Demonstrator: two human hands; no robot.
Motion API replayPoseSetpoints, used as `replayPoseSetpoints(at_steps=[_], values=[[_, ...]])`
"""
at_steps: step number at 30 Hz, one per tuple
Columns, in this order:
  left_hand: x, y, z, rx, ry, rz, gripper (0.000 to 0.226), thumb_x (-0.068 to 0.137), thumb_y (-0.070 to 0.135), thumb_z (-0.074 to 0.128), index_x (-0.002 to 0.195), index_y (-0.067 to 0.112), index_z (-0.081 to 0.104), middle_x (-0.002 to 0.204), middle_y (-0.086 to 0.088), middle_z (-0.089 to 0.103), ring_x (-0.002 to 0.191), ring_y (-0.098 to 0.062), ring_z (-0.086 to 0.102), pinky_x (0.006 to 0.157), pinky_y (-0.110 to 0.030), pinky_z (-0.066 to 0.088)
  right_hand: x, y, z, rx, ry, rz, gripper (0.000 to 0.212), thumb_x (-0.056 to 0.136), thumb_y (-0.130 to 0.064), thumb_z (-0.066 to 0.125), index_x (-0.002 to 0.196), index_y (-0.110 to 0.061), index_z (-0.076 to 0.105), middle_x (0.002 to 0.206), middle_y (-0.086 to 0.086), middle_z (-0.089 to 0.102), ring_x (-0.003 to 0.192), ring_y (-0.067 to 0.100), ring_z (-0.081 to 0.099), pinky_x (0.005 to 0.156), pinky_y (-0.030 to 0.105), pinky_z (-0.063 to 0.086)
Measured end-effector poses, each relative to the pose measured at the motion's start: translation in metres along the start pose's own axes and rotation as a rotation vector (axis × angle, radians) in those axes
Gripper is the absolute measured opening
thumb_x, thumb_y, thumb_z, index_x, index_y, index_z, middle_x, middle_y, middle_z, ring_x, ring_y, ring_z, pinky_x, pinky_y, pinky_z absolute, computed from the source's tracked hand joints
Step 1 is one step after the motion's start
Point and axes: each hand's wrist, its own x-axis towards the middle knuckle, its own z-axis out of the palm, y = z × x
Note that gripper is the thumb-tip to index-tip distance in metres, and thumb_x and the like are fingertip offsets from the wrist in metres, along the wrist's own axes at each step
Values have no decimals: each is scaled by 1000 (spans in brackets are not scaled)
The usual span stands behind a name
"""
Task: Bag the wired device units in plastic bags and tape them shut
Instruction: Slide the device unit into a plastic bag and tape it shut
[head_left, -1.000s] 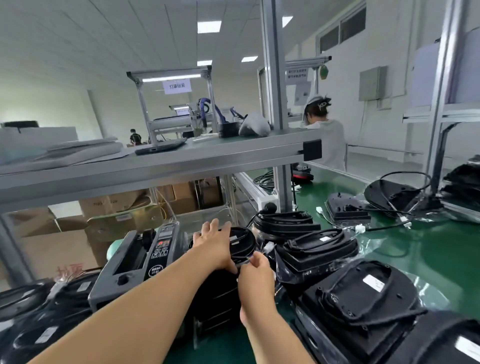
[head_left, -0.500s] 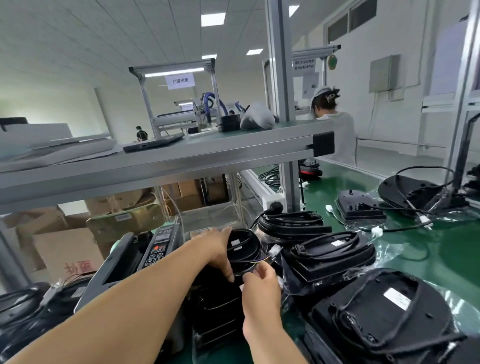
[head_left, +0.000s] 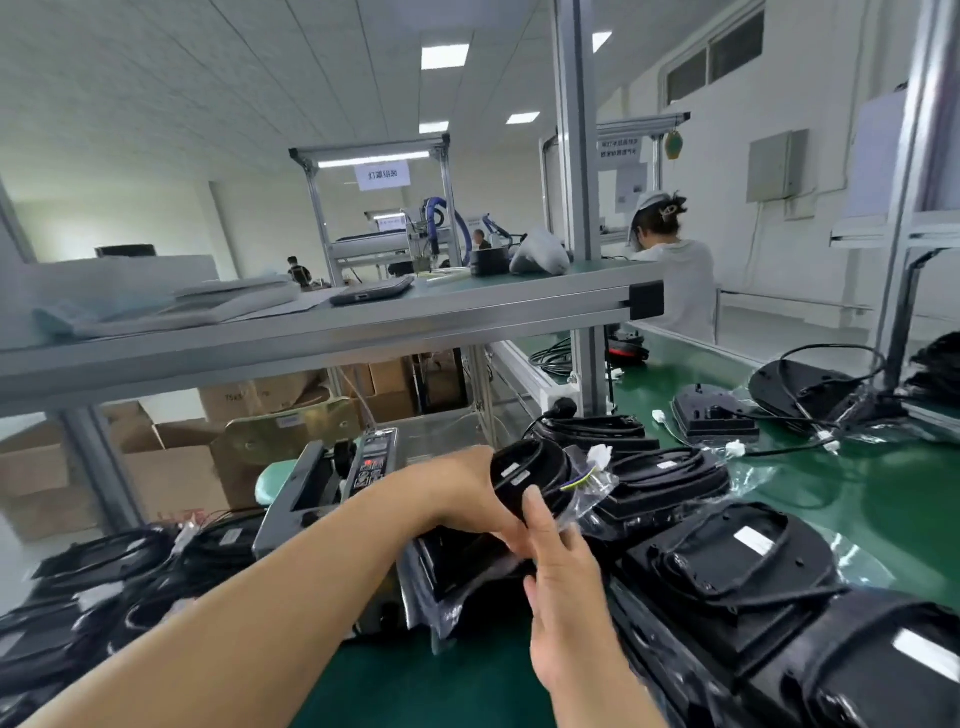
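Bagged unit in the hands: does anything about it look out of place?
Yes. Its white connector and coloured wires stick up at the loose end of the plastic bag, beside the unit that the left hand grips. Whether they are inside the film, I cannot tell.
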Motion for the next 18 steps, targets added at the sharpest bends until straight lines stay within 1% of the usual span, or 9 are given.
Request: replayPoseSetpoints(at_steps=[2, 5, 8, 10, 11, 12, 14, 17, 18], values=[[-43, -7, 15, -166, -4, 71, 69, 44, 52, 88, 102, 39, 55, 91, 17, 70, 88, -5, 68, 73, -23, 53, -21, -7, -9, 74, -87, -22, 76, 57, -47, 80, 123, -14, 62, 113, 6, 75, 104, 22, 70, 92, 37, 50], [-96, -23, 51, -334, 65, 97, 83, 40, 55, 89, 112, 47, 50, 100, 18, 70, 89, 0, 68, 83, -28, 57, -53, -11, -15, 77, -207, -24, 72, 61, -29, 86, 125, -8, 60, 107, 20, 74, 95, 36, 73, 77, 42, 59], [-133, -36, 94, -436, 247, 93, 101, 40, 57, 88, 130, 41, 43, 121, 11, 61, 114, -11, 59, 97, -35, 52, -82, -4, -13, -8, -308, -35, 62, 58, -28, 90, 114, -12, 69, 106, 23, 73, 99, 43, 71, 84, 48, 59], [-153, -39, 118, -500, 356, 23, 129, 38, 60, 84, 149, 38, 22, 140, 17, 43, 132, -6, 43, 108, -30, 41, -100, 0, -9, -133, -346, -98, 54, 53, -27, 87, 105, -23, 74, 102, 17, 76, 97, 37, 72, 89, 48, 57], [-161, -39, 128, -535, 414, 7, 136, 37, 62, 83, 152, 40, 13, 143, 20, 37, 136, -3, 37, 111, -28, 38, -107, 1, -8, -205, -367, -132, 49, 54, -25, 85, 101, -30, 74, 100, 13, 77, 94, 32, 74, 87, 44, 57], [-168, -39, 136, -574, 471, 21, 138, 36, 63, 83, 152, 39, 12, 143, 20, 37, 136, -3, 37, 111, -29, 38, -112, 2, -8, -275, -402, -163, 46, 55, -23, 83, 98, -37, 74, 97, 8, 77, 92, 26, 75, 84, 37, 57], [-175, -38, 149, -655, 574, 56, 131, 36, 61, 85, 149, 35, 25, 137, 14, 50, 131, -11, 48, 105, -35, 46, -119, 1, -6, -413, -486, -209, 45, 58, -22, 79, 96, -45, 71, 94, 4, 77, 90, 21, 74, 80, 30, 56], [-183, -39, 162, -793, 672, 47, 125, 35, 49, 88, 147, 33, 34, 132, 6, 58, 126, -16, 55, 99, -40, 51, -124, 0, -1, -578, -583, -253, 47, 62, -21, 74, 103, -43, 68, 96, 7, 75, 94, 27, 71, 87, 38, 57], [-186, -41, 164, -827, 692, 58, 125, 33, 46, 88, 145, 43, 32, 134, 13, 54, 126, -11, 54, 98, -37, 51, -123, 1, -1, -609, -608, -257, 50, 65, -19, 73, 109, -41, 67, 97, 7, 75, 94, 27, 71, 88, 38, 58]])
